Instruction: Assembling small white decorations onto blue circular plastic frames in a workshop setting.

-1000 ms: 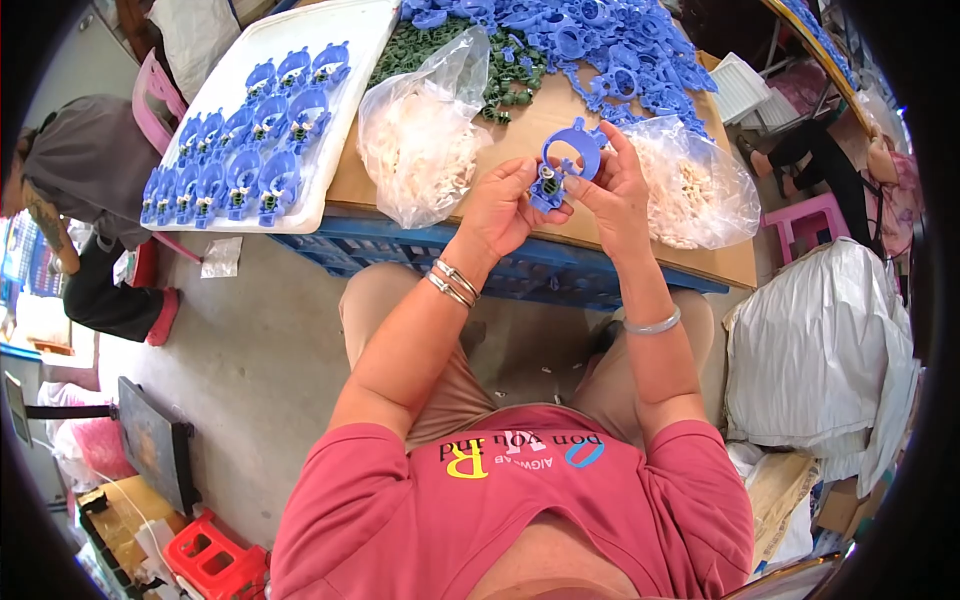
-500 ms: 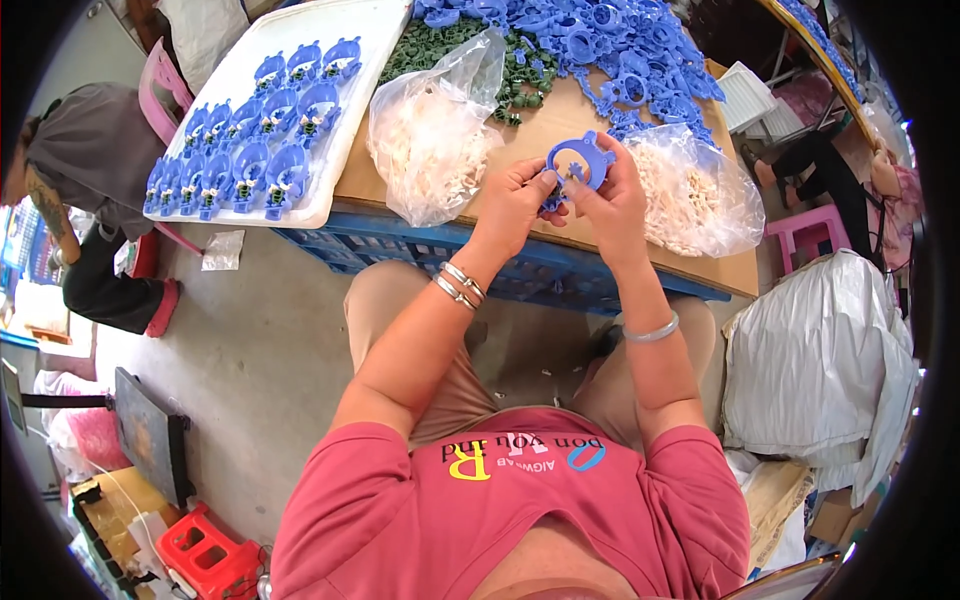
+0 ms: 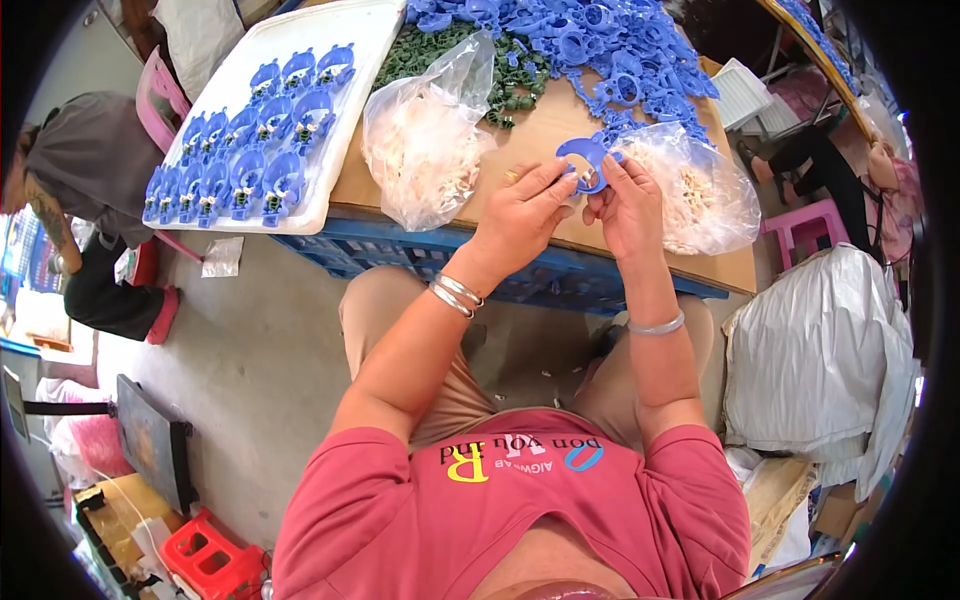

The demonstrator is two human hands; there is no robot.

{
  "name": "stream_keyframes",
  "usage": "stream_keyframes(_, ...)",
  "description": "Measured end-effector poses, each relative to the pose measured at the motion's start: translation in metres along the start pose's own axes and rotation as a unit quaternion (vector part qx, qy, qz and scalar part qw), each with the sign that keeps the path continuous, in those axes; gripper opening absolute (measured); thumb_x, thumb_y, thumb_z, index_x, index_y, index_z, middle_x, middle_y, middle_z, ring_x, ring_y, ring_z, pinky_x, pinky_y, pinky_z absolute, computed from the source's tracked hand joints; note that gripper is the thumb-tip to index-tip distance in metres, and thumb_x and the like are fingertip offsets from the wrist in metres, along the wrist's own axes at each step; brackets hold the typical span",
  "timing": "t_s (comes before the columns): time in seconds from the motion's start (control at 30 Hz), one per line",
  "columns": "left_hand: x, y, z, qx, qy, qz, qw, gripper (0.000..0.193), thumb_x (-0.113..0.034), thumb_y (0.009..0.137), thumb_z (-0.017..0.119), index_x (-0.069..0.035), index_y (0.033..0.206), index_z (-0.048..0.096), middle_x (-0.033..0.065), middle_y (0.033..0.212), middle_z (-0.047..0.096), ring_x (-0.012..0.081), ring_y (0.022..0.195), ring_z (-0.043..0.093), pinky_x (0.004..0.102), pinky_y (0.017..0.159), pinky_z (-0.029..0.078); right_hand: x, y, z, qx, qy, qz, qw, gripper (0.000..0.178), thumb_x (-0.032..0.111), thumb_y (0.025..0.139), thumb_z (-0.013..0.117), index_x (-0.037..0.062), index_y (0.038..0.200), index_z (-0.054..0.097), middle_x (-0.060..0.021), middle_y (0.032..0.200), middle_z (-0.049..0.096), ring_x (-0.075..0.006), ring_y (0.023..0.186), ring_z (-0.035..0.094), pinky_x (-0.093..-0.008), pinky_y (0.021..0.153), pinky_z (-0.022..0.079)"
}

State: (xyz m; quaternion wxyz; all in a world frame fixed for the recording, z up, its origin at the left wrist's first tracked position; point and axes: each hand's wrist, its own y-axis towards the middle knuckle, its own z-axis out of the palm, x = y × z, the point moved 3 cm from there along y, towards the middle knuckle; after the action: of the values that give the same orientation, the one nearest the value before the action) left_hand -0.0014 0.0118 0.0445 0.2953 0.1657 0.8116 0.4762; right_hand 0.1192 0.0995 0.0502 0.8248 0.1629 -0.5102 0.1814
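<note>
Between my hands is a small blue plastic toy piece (image 3: 583, 150) with a round, ring-like body, held over the front edge of the table. My left hand (image 3: 525, 212) pinches its left side, with the fingertips covering part of it. On the other side, the thumb and fingers of my right hand (image 3: 630, 202) grip the piece. Something small and pale shows near the fingertips, too small to name. To the left stands a clear bag of pale small parts (image 3: 420, 155), and a second clear bag of pale parts (image 3: 690, 200) lies just right of my right hand.
A white tray (image 3: 345, 130) at the left carries rows of blue pieces with green and pale parts fitted. Dark green parts (image 3: 515, 85) and a heap of blue pieces (image 3: 625, 60) cover the table's back. Another person (image 3: 90, 150) bends at far left; a white sack (image 3: 810, 350) stands right.
The blue piece has turned in my hands, so its ring opening shows less fully. My left fingers have come up onto its left side, and my right hand has shifted slightly right and down.
</note>
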Motion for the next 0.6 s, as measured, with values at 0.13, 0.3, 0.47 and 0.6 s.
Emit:
stream_keyframes(0.13, 0.002, -0.003, 0.006, -0.018, -0.037, -0.047, 0.998, 0.031, -0.004, 0.069, 0.064, -0.001, 0.099, 0.059, 0.0150, 0.092, 0.060, 0.0243, 0.082, 0.058, 0.0342, 0.078, 0.045, 0.001, 0.002, -0.003, 0.036, -0.010, -0.006, 0.999, 0.020, 0.018, 0.083, 0.054, -0.0006, 0.090, 0.055, -0.0042, 0.068, 0.055, -0.0084, 0.049, 0.050, -0.0213, 0.040, 0.040)
stream_keyframes(0.3, 0.027, -0.016, 0.009, -0.103, -0.477, -0.442, 0.753, 0.019, -0.006, 0.081, 0.054, 0.005, 0.096, 0.058, 0.0133, 0.085, 0.061, 0.0205, 0.068, 0.060, 0.0303, 0.062, 0.050, 0.011, 0.004, -0.011, -0.034, -0.205, -0.087, 0.974, 0.021, 0.011, 0.082, 0.055, -0.0016, 0.099, 0.055, -0.0021, 0.071, 0.055, -0.0076, 0.055, 0.049, -0.0192, 0.049, 0.040)
stream_keyframes(0.47, 0.034, -0.018, 0.013, -0.137, -0.631, -0.500, 0.577, 0.017, -0.007, 0.084, 0.049, 0.007, 0.090, 0.056, 0.0142, 0.082, 0.060, 0.0234, 0.065, 0.060, 0.0343, 0.060, 0.054, 0.002, 0.001, -0.001, 0.002, -0.314, -0.204, 0.927, 0.024, 0.004, 0.077, 0.057, -0.0005, 0.101, 0.056, -0.0014, 0.079, 0.054, -0.0074, 0.061, 0.047, -0.0185, 0.056, 0.039)
stream_keyframes(0.6, 0.033, -0.017, 0.010, -0.143, -0.662, -0.505, 0.536, 0.016, -0.008, 0.085, 0.048, 0.006, 0.086, 0.055, 0.0136, 0.082, 0.060, 0.0240, 0.067, 0.061, 0.0370, 0.062, 0.055, 0.000, 0.000, 0.010, 0.023, -0.319, -0.255, 0.912, 0.028, 0.005, 0.074, 0.060, 0.0010, 0.102, 0.056, -0.0032, 0.086, 0.052, -0.0069, 0.062, 0.045, -0.0187, 0.056, 0.039)
